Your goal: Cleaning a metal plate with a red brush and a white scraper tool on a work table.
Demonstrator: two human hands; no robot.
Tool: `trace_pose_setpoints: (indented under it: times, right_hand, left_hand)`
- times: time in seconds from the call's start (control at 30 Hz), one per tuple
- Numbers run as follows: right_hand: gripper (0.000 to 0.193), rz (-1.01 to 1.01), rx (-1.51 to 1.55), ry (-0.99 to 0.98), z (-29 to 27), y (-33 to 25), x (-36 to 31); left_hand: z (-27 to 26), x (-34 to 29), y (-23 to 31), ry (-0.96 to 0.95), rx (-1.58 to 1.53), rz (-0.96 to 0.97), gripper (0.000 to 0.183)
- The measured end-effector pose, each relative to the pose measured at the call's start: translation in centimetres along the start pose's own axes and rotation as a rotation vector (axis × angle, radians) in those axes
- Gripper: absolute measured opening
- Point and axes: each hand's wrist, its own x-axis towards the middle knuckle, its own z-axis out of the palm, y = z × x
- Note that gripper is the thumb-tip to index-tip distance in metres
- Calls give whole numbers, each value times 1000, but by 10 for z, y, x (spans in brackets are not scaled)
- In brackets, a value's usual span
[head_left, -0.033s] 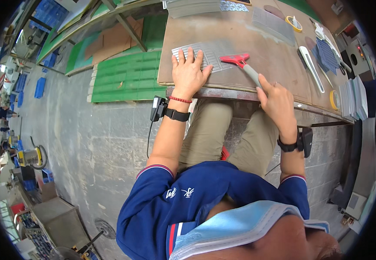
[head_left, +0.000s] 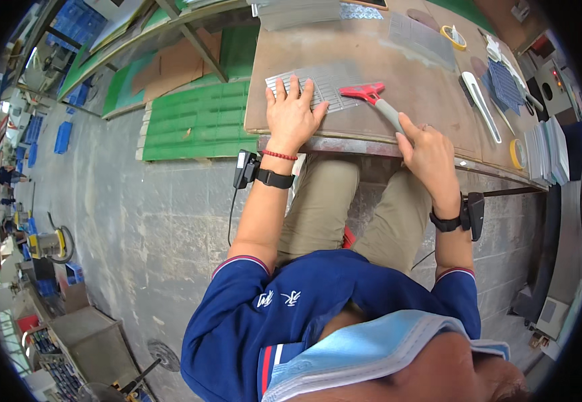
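My left hand (head_left: 293,115) lies flat with fingers spread on a thin, clear sheet marked with a grid of lines (head_left: 334,82), near the front left of the workbench. My right hand (head_left: 429,157), at the bench's front edge, is closed round the end of a scraper's grey handle. The scraper (head_left: 366,92) has a wide red head, which rests at the sheet's right side, over its surface. Whether its blade touches the sheet cannot be made out.
The brown workbench top (head_left: 318,50) holds a clear stack (head_left: 298,13) at the back and another clear sheet (head_left: 422,41). To the right are a white-handled tool (head_left: 482,107), yellow tape rolls (head_left: 517,154) and a blue grid piece (head_left: 505,86). Green boards (head_left: 194,120) lie left of the bench.
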Motion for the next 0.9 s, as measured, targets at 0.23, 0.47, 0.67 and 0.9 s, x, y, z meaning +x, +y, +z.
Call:
trace_pose_setpoints:
  times: [0.23,0.47,0.67,0.9]
  right_hand:
    - [42,67,19,68,25,-9,-54]
    - [41,55,-10,92,33,-5,-23]
    - [35,53,-18,41,41,3,36]
    - [32,-2,-26,83,49,8,50]
  left_hand:
    - [4,-7,2,-7,52,-16,56]
    - [-2,-3,1,-27,25,-35,57]
    - [0,-2,4,-43,28,-25,57]
    - [0,-4,3,-49,9,-20,57]
